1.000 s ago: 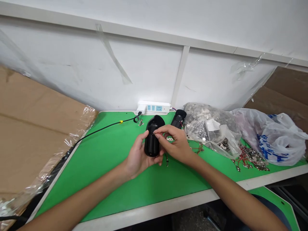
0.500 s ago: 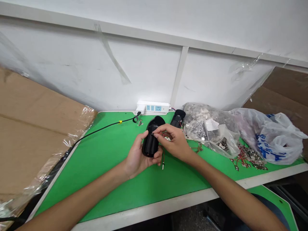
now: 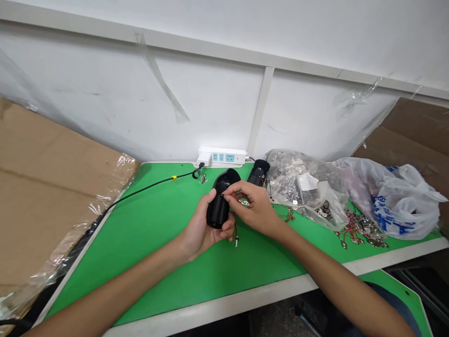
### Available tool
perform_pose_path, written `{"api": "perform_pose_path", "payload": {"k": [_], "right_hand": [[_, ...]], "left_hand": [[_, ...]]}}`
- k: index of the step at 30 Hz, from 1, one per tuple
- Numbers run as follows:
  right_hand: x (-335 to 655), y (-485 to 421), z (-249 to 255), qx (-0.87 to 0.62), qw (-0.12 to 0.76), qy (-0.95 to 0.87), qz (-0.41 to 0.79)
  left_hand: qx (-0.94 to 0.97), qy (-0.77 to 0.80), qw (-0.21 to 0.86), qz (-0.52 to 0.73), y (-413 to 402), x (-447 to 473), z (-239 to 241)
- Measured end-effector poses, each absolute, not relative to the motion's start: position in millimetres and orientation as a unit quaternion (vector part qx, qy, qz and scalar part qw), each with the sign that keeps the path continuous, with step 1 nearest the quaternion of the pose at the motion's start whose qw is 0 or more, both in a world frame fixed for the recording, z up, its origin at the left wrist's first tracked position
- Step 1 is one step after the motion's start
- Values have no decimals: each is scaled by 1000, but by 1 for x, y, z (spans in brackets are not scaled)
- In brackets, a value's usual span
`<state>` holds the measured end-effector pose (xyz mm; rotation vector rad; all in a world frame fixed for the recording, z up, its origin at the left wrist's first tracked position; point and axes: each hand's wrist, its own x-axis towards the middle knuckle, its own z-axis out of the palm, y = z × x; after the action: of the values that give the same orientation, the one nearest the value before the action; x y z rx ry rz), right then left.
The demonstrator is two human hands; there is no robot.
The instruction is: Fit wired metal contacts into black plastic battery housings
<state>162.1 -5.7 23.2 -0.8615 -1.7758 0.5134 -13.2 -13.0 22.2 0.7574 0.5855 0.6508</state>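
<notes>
My left hand (image 3: 200, 228) is wrapped round a black plastic housing (image 3: 218, 213), rounded with a hollow upper end, and holds it tilted above the green table. My right hand (image 3: 255, 206) is closed in a pinch at the housing's open side. A small piece sits at its fingertips, too small to make out. Red wire shows beside the right fingers, and a dark lead with a white connector (image 3: 236, 242) hangs below the housing. Behind the right hand lies a second black housing (image 3: 258, 171) with wires on it.
A white power strip (image 3: 224, 157) with a plugged-in black cable (image 3: 150, 186) stands by the wall. Clear bags of metal parts (image 3: 298, 175) and a white plastic bag (image 3: 403, 201) lie right, near loose wired metal contacts (image 3: 365, 228). Cardboard (image 3: 52, 187) borders the left.
The view has shifted very slightly. Both hands keep the same hold, with the right fingertips still at the housing's opening.
</notes>
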Motion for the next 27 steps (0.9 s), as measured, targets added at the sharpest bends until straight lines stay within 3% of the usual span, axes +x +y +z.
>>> {"api": "perform_pose_path", "payload": {"k": [13,27], "right_hand": [[158,-6,21,-387,532,-694,292],[151,-14,22,-336,540,-750,178]], "left_hand": [[348,289,815,362,-14,-9,20],[344,317,780,415,-18,-4,14]]}}
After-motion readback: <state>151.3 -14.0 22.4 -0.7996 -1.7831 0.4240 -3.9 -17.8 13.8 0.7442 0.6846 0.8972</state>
